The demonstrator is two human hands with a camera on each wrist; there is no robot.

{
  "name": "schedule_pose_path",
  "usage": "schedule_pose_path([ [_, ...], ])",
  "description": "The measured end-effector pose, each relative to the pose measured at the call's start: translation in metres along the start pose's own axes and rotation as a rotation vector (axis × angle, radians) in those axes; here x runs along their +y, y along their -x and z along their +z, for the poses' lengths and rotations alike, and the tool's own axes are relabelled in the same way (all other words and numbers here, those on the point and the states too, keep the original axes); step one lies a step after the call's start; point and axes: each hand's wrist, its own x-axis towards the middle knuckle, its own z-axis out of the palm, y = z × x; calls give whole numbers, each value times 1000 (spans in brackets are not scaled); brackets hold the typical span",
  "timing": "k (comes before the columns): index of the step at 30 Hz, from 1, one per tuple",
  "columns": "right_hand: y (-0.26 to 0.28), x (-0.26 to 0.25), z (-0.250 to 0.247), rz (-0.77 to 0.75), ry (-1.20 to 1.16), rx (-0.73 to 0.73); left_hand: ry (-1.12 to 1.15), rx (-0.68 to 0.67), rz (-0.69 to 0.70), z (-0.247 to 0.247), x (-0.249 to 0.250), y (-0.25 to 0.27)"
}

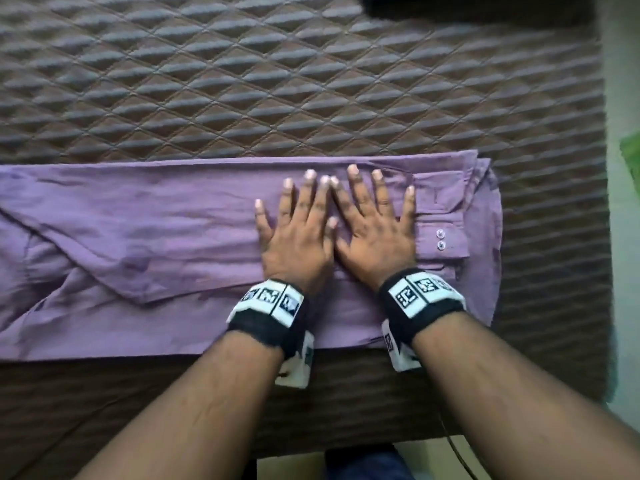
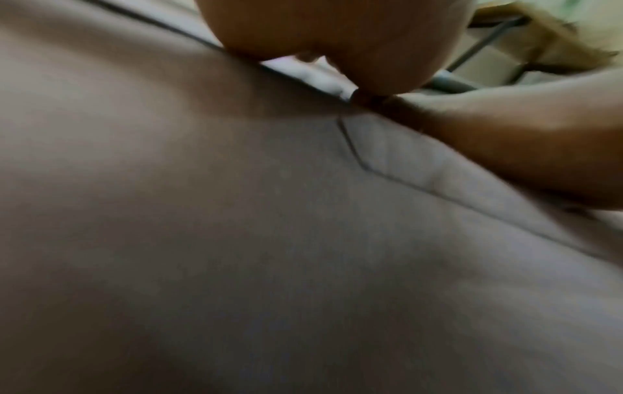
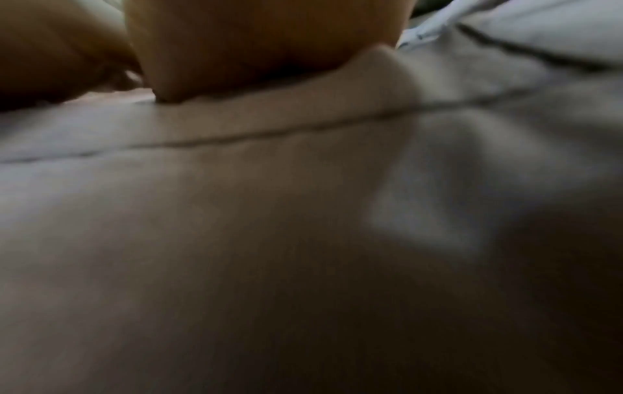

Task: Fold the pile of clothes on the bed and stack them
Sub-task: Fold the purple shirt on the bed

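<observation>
Purple shirt [image 1: 156, 216] lies as a long narrow strip across near edge of quilted bed [image 1: 311, 81]; left hand [image 1: 294, 237] and right hand [image 1: 375, 233] press flat side by side, fingers straight, gripping nothing, likely smoothing folded sleeve, cuff [image 1: 441, 230] at right

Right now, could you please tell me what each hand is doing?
Left hand: open, pressing flat on the purple shirt.
Right hand: open, flat on it too.

Purple shirt [image 1: 145, 216] runs off the head view's left edge. Dark item [image 1: 381, 5] cut by top edge, unidentifiable. Both wrist views blurred.
</observation>
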Motion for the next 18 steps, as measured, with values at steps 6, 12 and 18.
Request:
schedule_pose_path([
  [6,-1,15,8,-15,-51,49,-79,-34,-229,-11,-112,6],
  [12,0,14,16,-17,-67,54,-20,12,-589,-48,-257,34],
  [18,8,22,-15,-16,-116,-12,-29,182,-469,-47,-194,33],
])
